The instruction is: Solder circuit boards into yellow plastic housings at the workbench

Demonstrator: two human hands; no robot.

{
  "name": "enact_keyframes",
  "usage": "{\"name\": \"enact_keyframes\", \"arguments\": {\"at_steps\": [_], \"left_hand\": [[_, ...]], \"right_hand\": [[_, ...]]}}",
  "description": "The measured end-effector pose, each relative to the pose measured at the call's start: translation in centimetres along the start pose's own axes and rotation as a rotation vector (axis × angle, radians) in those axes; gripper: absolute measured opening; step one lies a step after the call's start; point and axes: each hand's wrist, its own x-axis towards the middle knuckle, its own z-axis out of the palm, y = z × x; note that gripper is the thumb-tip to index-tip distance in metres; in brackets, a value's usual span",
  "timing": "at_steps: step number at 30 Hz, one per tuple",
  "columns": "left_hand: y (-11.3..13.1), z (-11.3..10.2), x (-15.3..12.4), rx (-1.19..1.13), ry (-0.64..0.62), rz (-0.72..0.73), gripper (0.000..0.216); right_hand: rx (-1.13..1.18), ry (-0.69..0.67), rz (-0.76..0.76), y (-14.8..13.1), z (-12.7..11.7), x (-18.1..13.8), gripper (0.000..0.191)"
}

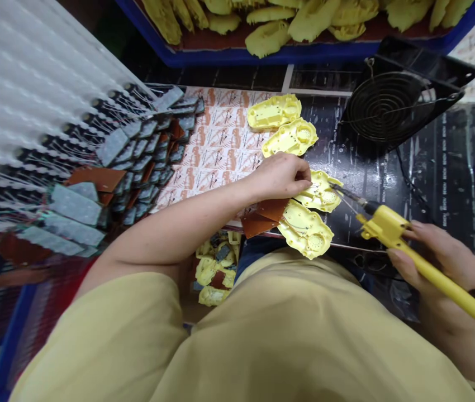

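Note:
My right hand (438, 259) is wrapped round a yellow soldering iron (426, 265), its metal tip reaching left to a yellow plastic shell (323, 192). My left hand (281, 176) is closed in a pinch over that same shell, its fingertips pressing something too small to name. A second yellow shell (307, 229) lies just below, touching brown circuit boards (262, 218) under my left wrist. Two more yellow shells (274, 111) (291, 138) lie farther back on the printed paper.
A black fan (388, 109) stands at the back right. A blue tray (304, 53) of several yellow shells runs along the far edge. Stacked grey and brown boards with wires (107, 162) fill the left. More yellow parts (214, 268) sit low near my lap.

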Motion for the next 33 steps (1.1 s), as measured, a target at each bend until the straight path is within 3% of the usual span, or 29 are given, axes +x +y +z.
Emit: {"name": "enact_keyframes", "arguments": {"at_steps": [3,8,15,20,25,30,33], "left_hand": [[-0.1,0.0,0.0,0.007,-0.002,0.020,0.016],[0.1,-0.2,0.1,0.022,-0.025,-0.016,0.017],[0.7,-0.3,0.3,0.061,-0.047,-0.041,0.020],[0.2,-0.1,0.3,0.065,-0.035,-0.010,0.021],[-0.1,0.0,0.3,0.060,-0.024,0.026,0.021],[0.4,-0.3,0.4,0.075,-0.053,-0.031,0.022],[0.3,-0.3,0.4,0.070,-0.060,-0.021,0.021]], "right_hand": [[0.109,-0.042,0.042,0.1,0.7,-0.3,0.067],[0.287,0.002,-0.001,1.1,1.8,0.1,0.038],[0.239,-0.126,-0.156,1.9,1.0,2.0,0.024],[0.213,-0.076,-0.063,2.6,0.5,0.7,0.005],[0.212,-0.056,-0.067,2.2,0.7,1.0,0.013],[0.070,-0.032,-0.076,1.5,0.7,1.6,0.016],[0.206,0.007,0.003,1.4,1.1,1.3,0.015]]}}
